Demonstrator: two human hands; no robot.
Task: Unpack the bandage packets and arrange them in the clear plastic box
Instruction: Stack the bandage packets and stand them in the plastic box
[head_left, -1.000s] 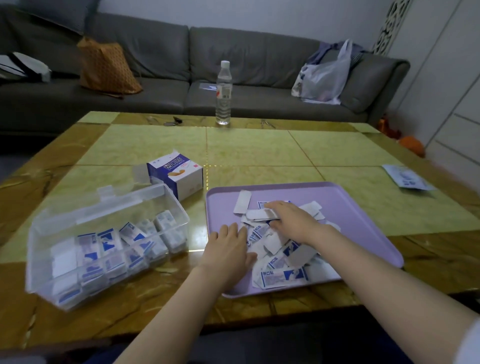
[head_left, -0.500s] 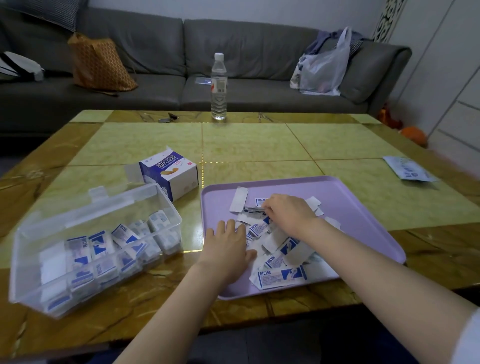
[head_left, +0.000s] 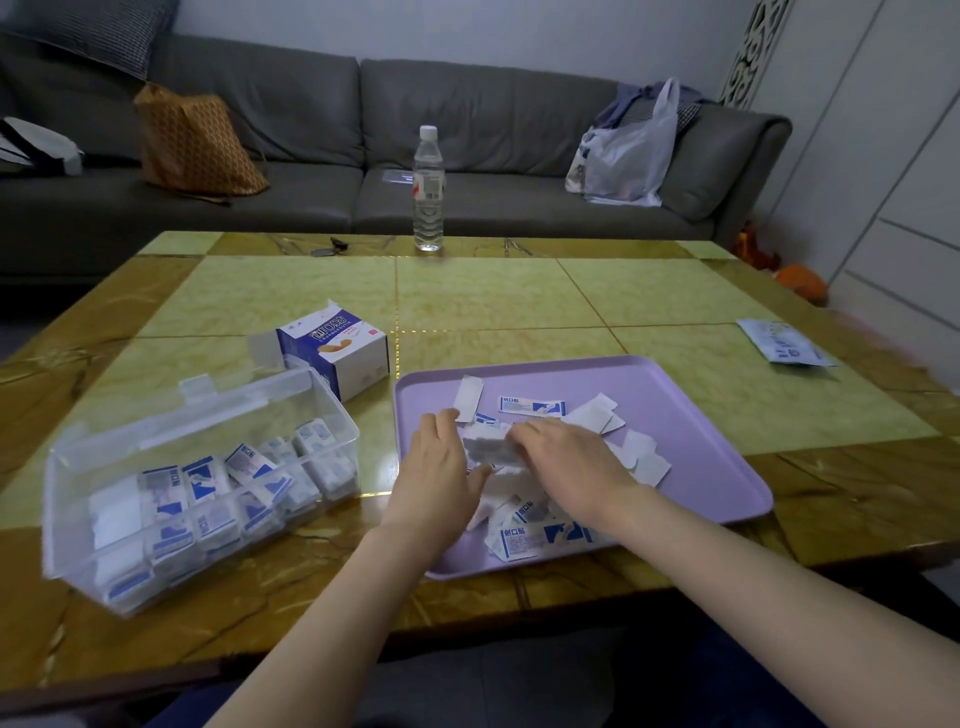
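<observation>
Marbled green and amber, the table (head_left: 493, 296) fills most of the view, and both bare forearms reach in over its near edge to a lilac tray (head_left: 701, 415). Loose packets (head_left: 535, 538) lie heaped in the tray's near left part, some showing blue print and some their blank white backs. Just above that heap the two hands meet on a small stack (head_left: 488, 449), which is blurred. The right hand (head_left: 566, 462) has its fingers curled over the stack's right end and grips it. The left hand (head_left: 441, 462) lies against the left end with fingers fairly straight and the thumb reaching in below; whether it pinches the stack or only steadies it cannot be told. A few more packets lie scattered flat toward the tray's middle. To the left of the tray, apart from it, stands the clear box (head_left: 340, 402), its lid open at the back, with rows of packets on edge inside it, most of them toward its near end. Beyond the box, just beside its far corner, sits a blue and white carton (head_left: 343, 353) with its flap open. A printed leaflet (head_left: 784, 345) lies at the table's right edge. A water bottle (head_left: 429, 192) stands upright near the far edge. Behind the table runs a grey sofa (head_left: 467, 104) bearing an orange bag (head_left: 197, 140) on the left and a plastic bag (head_left: 628, 150) on the right.
</observation>
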